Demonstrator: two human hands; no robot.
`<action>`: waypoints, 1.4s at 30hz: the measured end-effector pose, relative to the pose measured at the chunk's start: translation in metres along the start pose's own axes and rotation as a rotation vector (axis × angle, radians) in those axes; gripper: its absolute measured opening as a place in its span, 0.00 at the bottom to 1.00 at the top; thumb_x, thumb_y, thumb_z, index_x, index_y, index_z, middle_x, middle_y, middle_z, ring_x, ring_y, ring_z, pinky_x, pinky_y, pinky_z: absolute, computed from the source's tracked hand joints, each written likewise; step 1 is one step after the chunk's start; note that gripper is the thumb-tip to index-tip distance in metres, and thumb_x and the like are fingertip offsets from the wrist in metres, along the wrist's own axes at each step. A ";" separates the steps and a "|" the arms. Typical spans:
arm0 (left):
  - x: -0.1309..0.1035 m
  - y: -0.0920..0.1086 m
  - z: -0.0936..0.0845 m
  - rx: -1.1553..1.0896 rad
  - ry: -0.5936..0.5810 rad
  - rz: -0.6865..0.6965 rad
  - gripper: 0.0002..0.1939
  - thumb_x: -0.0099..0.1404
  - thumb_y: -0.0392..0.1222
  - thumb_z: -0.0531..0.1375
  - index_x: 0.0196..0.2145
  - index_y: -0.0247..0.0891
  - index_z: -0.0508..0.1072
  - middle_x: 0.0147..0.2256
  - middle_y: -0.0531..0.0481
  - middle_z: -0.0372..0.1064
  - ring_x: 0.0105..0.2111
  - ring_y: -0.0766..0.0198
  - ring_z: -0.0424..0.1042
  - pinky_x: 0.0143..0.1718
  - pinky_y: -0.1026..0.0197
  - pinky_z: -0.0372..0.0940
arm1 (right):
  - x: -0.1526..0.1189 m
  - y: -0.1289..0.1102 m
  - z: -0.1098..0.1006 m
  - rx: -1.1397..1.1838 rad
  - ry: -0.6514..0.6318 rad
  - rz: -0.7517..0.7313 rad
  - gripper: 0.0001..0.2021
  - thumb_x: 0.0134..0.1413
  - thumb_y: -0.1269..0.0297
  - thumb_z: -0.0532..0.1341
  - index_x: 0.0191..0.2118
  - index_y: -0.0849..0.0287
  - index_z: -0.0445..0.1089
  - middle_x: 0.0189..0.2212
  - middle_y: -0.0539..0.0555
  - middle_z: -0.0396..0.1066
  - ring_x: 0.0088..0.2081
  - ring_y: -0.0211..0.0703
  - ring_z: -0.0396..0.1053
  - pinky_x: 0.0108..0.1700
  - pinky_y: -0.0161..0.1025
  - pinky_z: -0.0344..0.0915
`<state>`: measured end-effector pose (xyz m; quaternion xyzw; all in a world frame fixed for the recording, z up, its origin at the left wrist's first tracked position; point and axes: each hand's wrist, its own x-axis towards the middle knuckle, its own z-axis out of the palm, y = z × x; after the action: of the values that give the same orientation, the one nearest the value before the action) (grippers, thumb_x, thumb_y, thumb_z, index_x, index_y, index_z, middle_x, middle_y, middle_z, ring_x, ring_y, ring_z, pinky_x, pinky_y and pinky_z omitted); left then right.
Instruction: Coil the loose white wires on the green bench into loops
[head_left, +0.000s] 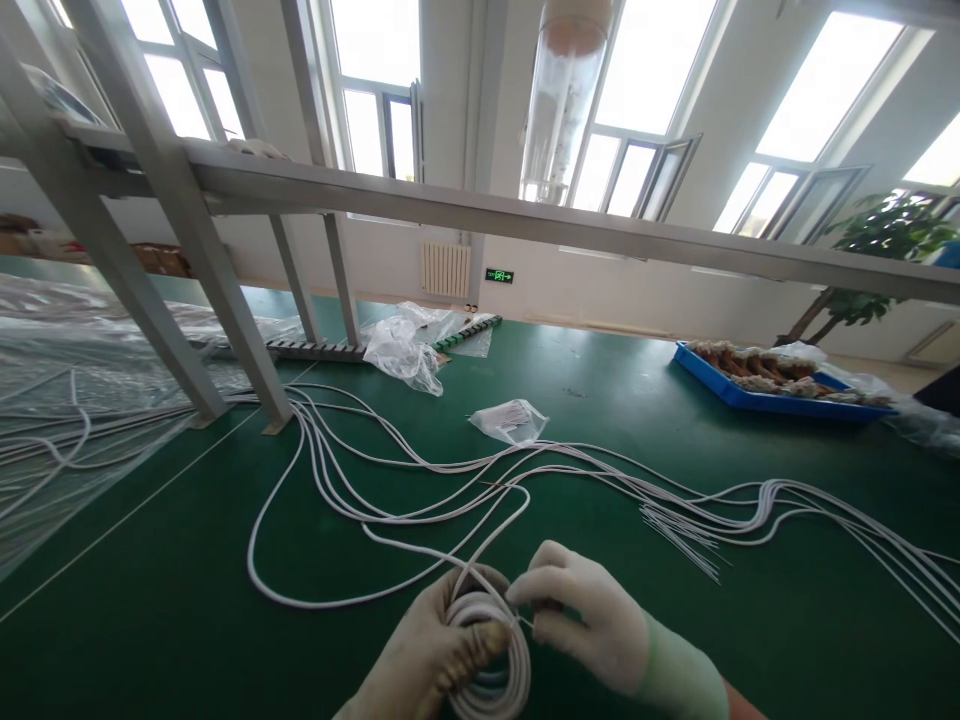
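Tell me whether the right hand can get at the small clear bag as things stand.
Probably yes: the right hand is at the coil, but only low-lying white cables run between it and the small clear bag, and nothing visible covers that.

On the left hand (431, 640), wears an off-white fabric work glove (401, 665), grimy with yellowish-brown stains and dark creases along the thumb (480, 642). On the right hand (589, 610), wears a cleaner-looking white glove (611, 630), fairly smooth over the back, running down into a broad pale-green cuff (679, 668). Past the cuff's edge, shows a short stretch of bare forearm (741, 706).
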<state>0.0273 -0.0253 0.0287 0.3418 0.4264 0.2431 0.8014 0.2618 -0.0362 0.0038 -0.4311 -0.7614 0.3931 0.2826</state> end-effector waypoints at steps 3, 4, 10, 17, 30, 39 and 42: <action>-0.002 0.003 0.001 0.004 -0.025 -0.034 0.41 0.47 0.55 0.77 0.52 0.32 0.69 0.49 0.35 0.72 0.52 0.41 0.71 0.58 0.41 0.64 | 0.001 0.000 -0.003 -0.138 -0.055 -0.094 0.07 0.65 0.58 0.63 0.44 0.52 0.76 0.39 0.53 0.66 0.36 0.46 0.64 0.35 0.40 0.61; -0.002 0.003 0.002 0.009 -0.034 -0.038 0.43 0.46 0.56 0.77 0.52 0.31 0.68 0.49 0.35 0.72 0.52 0.40 0.71 0.58 0.41 0.64 | 0.002 -0.002 -0.002 -0.179 -0.062 -0.104 0.07 0.66 0.57 0.63 0.42 0.52 0.76 0.38 0.52 0.66 0.35 0.45 0.63 0.34 0.40 0.60; 0.002 0.000 0.008 0.375 0.069 0.069 0.29 0.55 0.44 0.71 0.54 0.40 0.72 0.49 0.41 0.73 0.49 0.43 0.73 0.53 0.41 0.67 | 0.013 -0.008 0.015 0.194 -0.061 0.393 0.10 0.57 0.66 0.61 0.26 0.57 0.65 0.26 0.48 0.62 0.29 0.41 0.59 0.33 0.39 0.58; 0.007 -0.003 0.004 0.288 0.139 0.014 0.32 0.55 0.47 0.71 0.55 0.38 0.69 0.47 0.40 0.74 0.50 0.42 0.73 0.52 0.43 0.68 | 0.009 0.003 0.020 0.336 0.046 0.482 0.10 0.64 0.61 0.53 0.34 0.57 0.67 0.23 0.47 0.61 0.23 0.39 0.58 0.26 0.37 0.59; 0.004 -0.004 0.007 0.129 0.031 -0.005 0.42 0.47 0.54 0.76 0.55 0.36 0.70 0.50 0.37 0.72 0.50 0.40 0.72 0.54 0.41 0.67 | -0.002 -0.011 0.013 -0.127 0.055 0.061 0.08 0.67 0.62 0.57 0.36 0.55 0.71 0.36 0.52 0.68 0.36 0.46 0.65 0.38 0.42 0.64; 0.017 -0.014 0.003 0.250 0.182 0.048 0.36 0.53 0.55 0.72 0.56 0.39 0.69 0.48 0.39 0.74 0.50 0.40 0.72 0.50 0.43 0.68 | 0.004 0.002 0.026 0.381 0.085 0.530 0.11 0.64 0.57 0.56 0.32 0.56 0.66 0.21 0.45 0.60 0.21 0.39 0.58 0.24 0.37 0.59; 0.024 -0.019 -0.004 0.101 0.108 0.052 0.44 0.49 0.62 0.74 0.56 0.35 0.67 0.44 0.39 0.74 0.47 0.42 0.73 0.52 0.43 0.66 | -0.002 -0.002 0.021 0.262 0.306 0.306 0.12 0.65 0.55 0.60 0.39 0.57 0.74 0.33 0.52 0.69 0.33 0.46 0.69 0.37 0.42 0.70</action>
<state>0.0378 -0.0197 0.0001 0.3791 0.4716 0.2598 0.7525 0.2454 -0.0463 -0.0056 -0.5555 -0.5783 0.4567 0.3853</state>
